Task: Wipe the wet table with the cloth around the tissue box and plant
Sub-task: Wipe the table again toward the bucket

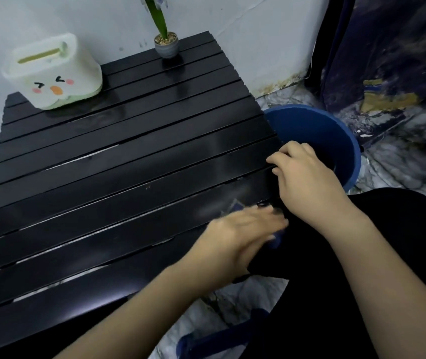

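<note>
Wipe not started: both hands, left hand (243, 234) and right hand (307, 177), close together at table (103, 177) right edge; cloth (275, 240) grip unclear. Next: get cloth onto slats.

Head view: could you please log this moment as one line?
left hand: blurred, on cloth | right hand: table edge | tissue box, plant: far side

Dim, even indoor light; soft sheen on the wet worktop (103, 177). Left hand (243, 234) motion-blurred; wide-angle distortion bends frame edges.
</note>
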The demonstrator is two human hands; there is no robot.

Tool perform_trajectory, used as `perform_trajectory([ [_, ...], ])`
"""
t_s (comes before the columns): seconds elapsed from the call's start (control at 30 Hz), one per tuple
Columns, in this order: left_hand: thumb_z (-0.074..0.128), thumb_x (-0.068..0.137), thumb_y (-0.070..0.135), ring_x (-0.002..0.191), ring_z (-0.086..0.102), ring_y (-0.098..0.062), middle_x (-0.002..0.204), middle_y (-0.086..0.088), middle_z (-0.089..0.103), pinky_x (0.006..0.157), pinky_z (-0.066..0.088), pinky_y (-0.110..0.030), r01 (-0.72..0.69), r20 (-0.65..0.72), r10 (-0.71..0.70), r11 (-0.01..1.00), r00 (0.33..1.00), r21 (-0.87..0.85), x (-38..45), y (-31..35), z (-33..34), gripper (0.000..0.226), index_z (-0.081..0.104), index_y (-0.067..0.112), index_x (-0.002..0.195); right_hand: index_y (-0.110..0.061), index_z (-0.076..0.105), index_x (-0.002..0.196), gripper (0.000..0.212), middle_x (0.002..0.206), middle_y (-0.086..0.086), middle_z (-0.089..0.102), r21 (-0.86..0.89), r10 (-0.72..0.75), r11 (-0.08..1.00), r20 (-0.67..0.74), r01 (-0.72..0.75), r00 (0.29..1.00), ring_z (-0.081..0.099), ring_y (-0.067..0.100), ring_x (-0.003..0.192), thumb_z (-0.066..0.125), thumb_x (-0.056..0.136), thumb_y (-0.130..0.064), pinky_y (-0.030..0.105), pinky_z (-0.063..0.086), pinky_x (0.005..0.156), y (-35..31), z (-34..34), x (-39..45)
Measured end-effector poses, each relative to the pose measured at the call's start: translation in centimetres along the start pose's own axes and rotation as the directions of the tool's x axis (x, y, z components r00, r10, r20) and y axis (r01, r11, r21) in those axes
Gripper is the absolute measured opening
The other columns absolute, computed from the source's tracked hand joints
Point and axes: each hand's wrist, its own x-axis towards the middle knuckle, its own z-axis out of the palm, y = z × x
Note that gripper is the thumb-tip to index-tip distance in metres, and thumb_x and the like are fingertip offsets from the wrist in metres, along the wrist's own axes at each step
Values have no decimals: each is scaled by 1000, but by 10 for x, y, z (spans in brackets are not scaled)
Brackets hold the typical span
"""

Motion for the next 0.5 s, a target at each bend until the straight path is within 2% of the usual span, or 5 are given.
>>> perform_trajectory([
  [0.1,57,100,9,120,60,-2,126,1,69,106,45,-26,66,64,-53,972,997,-226,-10,20,-4,31,64,9,130,-10,65,113,23,110,5,53,7,-4,1000,7,4,1000,47,24,105,52,94,-6,38,48,62,1,0,0],
  [0.17,59,99,9,115,63,-1,123,1,70,100,48,-23,119,-8,-127,946,992,-301,-4,22,-13,30,66,9,128,-12,64,117,28,113,5,52,13,2,1000,20,-2,1000,46,25,109,52,93,-4,39,49,64,2,-1,1],
  [0.33,57,98,7,132,54,-17,132,-5,66,115,37,-33,282,-365,-234,956,901,83,19,-19,-15,34,63,8,131,-15,62,123,35,118,4,51,25,13,1000,46,-14,999,43,23,115,52,93,-3,42,50,66,5,-2,3],
  [0.4,58,95,3,132,55,-24,134,-9,64,115,36,-38,297,-361,-203,928,910,226,23,-24,-1,35,63,6,130,-15,62,124,35,118,4,51,30,7,1000,52,-9,999,43,24,115,52,93,-3,43,52,68,5,-2,3],
  [0.5,58,94,1,130,56,-22,134,-8,64,114,38,-37,136,-224,-82,962,971,238,18,-8,17,35,64,6,129,-15,63,124,35,118,4,52,39,13,999,63,-15,998,43,23,115,51,93,-4,45,52,71,6,-2,4],
])
